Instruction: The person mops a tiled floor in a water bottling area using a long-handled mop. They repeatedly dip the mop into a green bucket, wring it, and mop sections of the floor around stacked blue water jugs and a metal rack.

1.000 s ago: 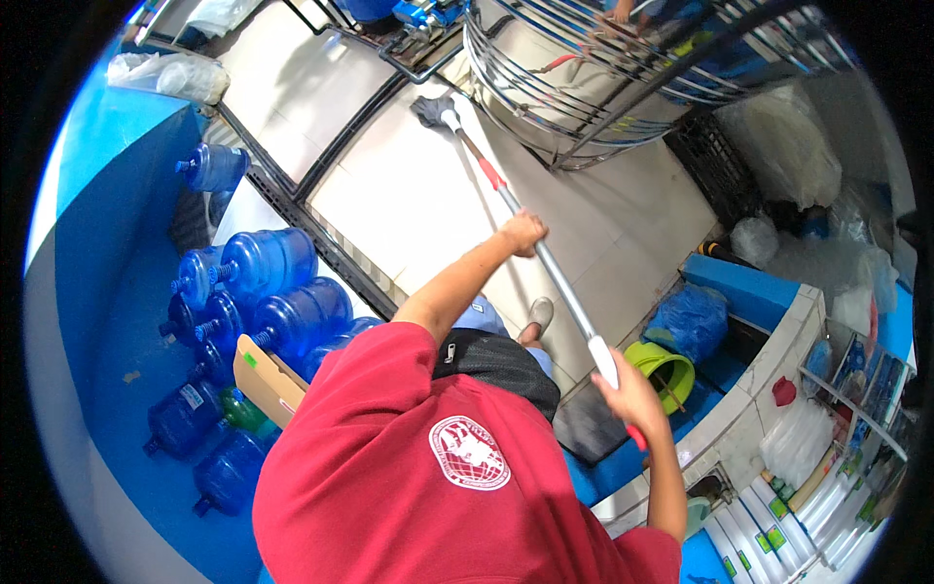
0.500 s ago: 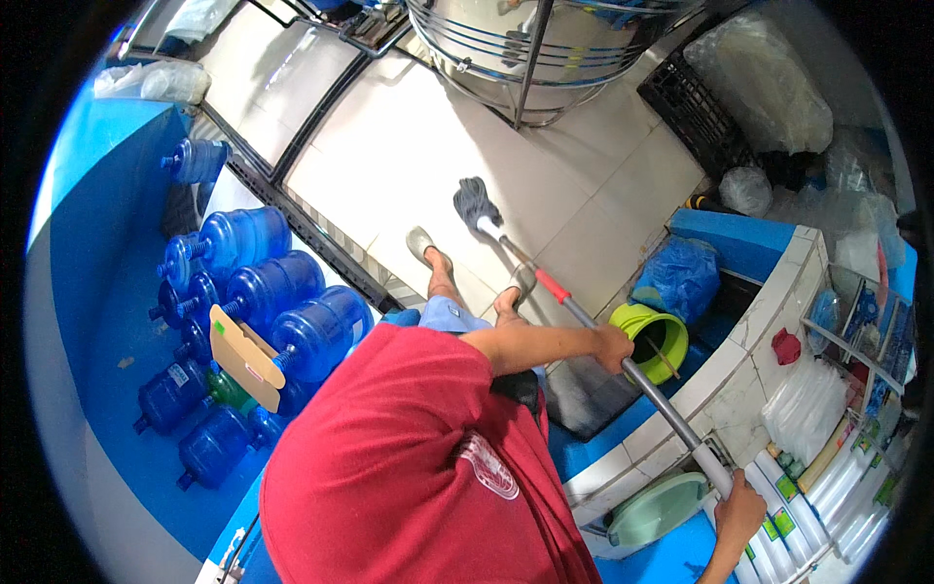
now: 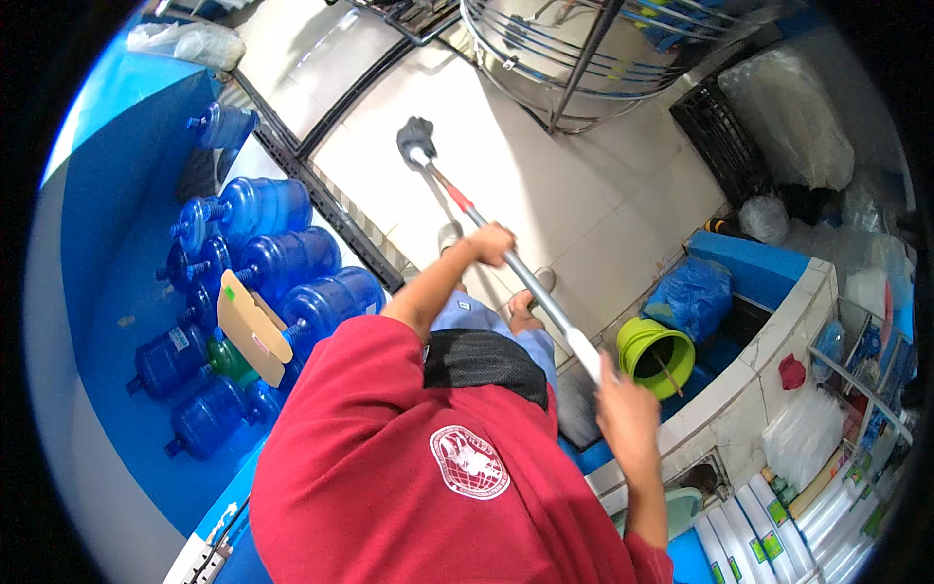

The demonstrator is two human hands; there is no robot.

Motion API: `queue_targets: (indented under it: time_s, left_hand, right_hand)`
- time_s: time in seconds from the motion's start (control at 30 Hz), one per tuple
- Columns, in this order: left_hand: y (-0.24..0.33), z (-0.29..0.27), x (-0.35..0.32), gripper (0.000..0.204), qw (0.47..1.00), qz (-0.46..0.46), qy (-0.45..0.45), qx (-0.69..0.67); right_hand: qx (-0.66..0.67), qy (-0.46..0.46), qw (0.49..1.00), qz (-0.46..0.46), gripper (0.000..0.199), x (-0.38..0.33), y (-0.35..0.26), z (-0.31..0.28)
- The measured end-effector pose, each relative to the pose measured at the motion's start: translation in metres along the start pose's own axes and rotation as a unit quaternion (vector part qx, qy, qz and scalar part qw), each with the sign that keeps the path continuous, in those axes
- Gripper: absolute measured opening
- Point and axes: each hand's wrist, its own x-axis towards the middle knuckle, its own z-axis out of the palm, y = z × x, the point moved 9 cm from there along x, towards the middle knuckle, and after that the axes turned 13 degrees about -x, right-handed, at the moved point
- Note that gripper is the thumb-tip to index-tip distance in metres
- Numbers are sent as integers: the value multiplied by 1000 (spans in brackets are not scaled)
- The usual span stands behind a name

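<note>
I hold a mop (image 3: 535, 285) with a grey pole, a red collar and a dark grey head (image 3: 416, 142) resting on the pale tiled floor (image 3: 574, 185). My left hand (image 3: 491, 243) is wrapped round the pole just below the red collar. Near the pole's white upper end, my right hand (image 3: 626, 404) is closed on it, slightly blurred. Both forearms come from red sleeves, and my feet in light shoes stand beneath the pole.
Several blue water jugs (image 3: 282, 258) lie stacked at left beside a cardboard piece (image 3: 251, 329). A lime-green bucket (image 3: 630, 341) and blue bag (image 3: 693, 295) sit at right. A round metal rack (image 3: 584, 88) and black crate (image 3: 718, 127) stand at the far side.
The mop head has moved away and left across the floor. Both hands have swung left with the pole, the right one coming forward from the lower right.
</note>
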Motion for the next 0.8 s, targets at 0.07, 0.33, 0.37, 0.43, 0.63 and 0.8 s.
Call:
queue_targets:
  time_s: [0.07, 0.33, 0.37, 0.43, 0.63, 0.8]
  left_hand:
    - [-72, -52, -44, 21, 992, -87, 89, 36]
    - [-233, -251, -169, 36, 874, -147, 433, -167]
    - [-222, -265, -174, 35, 867, -108, 450, -185]
    - [-190, -294, -171, 34, 854, -60, 474, -207]
    - [-51, -292, -117, 30, 911, -78, 379, -145]
    - [17, -256, -76, 33, 960, 22, 264, -90]
  right_hand:
    - [-4, 70, 988, -134, 65, 40, -68, -37]
    - [-94, 220, 942, -236, 40, 122, -242, -245]
    - [-63, 318, 893, -312, 33, 109, -243, -277]
    - [17, 423, 838, -345, 22, 76, -212, -323]
    - [285, 413, 820, -274, 21, 26, -143, -385]
    - [536, 435, 594, -413, 19, 22, -125, -351]
